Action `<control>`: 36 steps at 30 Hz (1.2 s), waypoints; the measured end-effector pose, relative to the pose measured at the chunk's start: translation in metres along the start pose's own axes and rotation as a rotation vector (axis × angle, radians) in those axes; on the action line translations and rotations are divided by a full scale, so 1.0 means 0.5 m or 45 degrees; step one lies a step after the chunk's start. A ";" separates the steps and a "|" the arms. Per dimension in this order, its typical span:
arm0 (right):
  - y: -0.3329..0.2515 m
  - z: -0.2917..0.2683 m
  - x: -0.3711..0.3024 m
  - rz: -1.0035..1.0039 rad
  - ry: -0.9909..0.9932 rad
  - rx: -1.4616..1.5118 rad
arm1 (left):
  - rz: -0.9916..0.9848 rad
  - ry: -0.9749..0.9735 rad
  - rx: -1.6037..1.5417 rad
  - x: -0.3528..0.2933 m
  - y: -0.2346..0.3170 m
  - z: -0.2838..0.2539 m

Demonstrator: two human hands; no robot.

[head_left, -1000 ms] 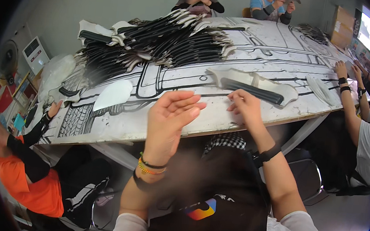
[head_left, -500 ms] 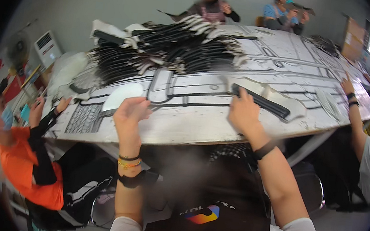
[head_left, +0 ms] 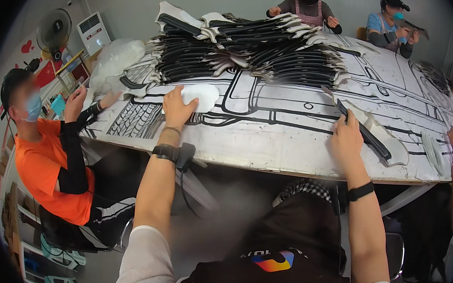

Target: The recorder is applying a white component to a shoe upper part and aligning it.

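Note:
My left hand (head_left: 180, 107) is at the left end of a white, rounded flat pad (head_left: 204, 99) on the table, with the thumb over its face and the fingers along its edge. My right hand (head_left: 348, 139) has its fingers closed at the upper part of a long black strip (head_left: 371, 138), which lies slanted on the table. A pale, irregular backing piece (head_left: 397, 150) extends from beneath the strip. The underside of my right grip is hidden.
A large pile of black curved strips (head_left: 246, 50) with pale ends stands beyond my hands on the table (head_left: 286, 147), whose top bears black line drawings. Co-workers sit left, right and across. A clear plastic bag (head_left: 123, 55) and fan (head_left: 54, 32) are at left; pale thin sheets (head_left: 434, 148) at right.
The view has shifted. My left hand has come down from a loose raised pose onto the white pad. My right hand has shifted its fingers on the black strip.

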State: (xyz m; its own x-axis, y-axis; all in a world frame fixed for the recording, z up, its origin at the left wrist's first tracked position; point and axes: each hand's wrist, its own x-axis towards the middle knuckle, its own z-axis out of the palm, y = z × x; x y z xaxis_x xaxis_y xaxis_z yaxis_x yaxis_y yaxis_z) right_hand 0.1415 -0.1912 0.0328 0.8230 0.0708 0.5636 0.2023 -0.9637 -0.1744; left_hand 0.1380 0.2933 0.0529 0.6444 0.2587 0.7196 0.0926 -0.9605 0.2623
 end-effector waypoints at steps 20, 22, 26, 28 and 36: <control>0.086 -0.080 -0.076 1.064 -0.246 2.248 | -0.177 -0.147 0.112 -0.017 -0.045 0.010; 0.099 -0.103 -0.064 1.058 -0.322 2.246 | -0.198 -0.165 0.116 -0.019 -0.040 0.006; 0.192 -0.107 -0.056 0.744 -0.645 2.203 | -0.180 -0.127 0.149 -0.018 -0.029 0.005; 0.187 -0.124 -0.044 0.841 -0.607 2.181 | -0.099 -0.105 0.173 -0.026 -0.031 0.005; 0.143 -0.169 -0.003 0.814 -0.673 1.560 | -0.087 -0.151 0.200 -0.036 -0.028 0.002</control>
State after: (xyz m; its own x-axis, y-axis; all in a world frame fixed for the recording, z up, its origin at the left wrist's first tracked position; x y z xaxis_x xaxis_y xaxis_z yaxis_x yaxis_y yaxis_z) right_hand 0.1098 -0.2818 0.0877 0.9820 0.0705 -0.1751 -0.1700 -0.0728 -0.9828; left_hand 0.1259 0.3019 0.0359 0.7168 0.3186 0.6202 0.2502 -0.9478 0.1978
